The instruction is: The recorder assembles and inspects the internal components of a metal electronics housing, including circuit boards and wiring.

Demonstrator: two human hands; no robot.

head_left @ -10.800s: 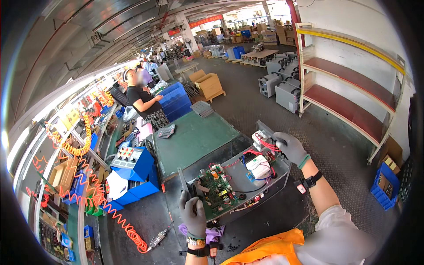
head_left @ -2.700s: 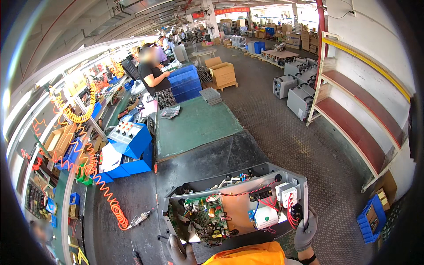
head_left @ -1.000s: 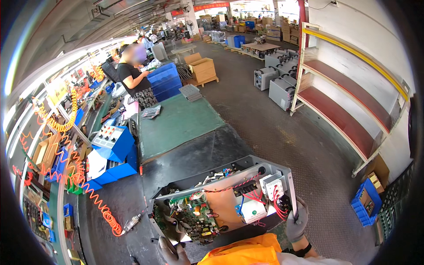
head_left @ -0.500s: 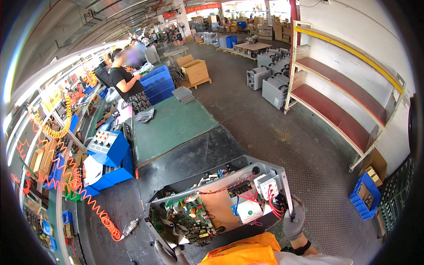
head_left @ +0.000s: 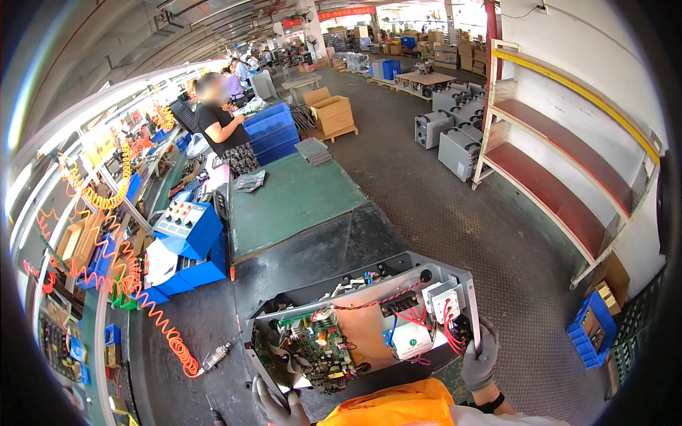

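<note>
While hands [head_left: 480, 363] hold the chassis [head_left: 364, 341], its underside is hidden.

Metal chassis [head_left: 378, 291], grey, is seen uncovered, tilted with its open face toward the viewer, at the near edge of the black bench [head_left: 305, 264]. Green board [head_left: 320, 349] is mounted at left; white box [head_left: 410, 341] and red wires [head_left: 450, 334] are fitted at right.

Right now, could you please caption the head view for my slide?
Right hand grips an open chassis, left hand at its corner, circuit board exposed.
</note>
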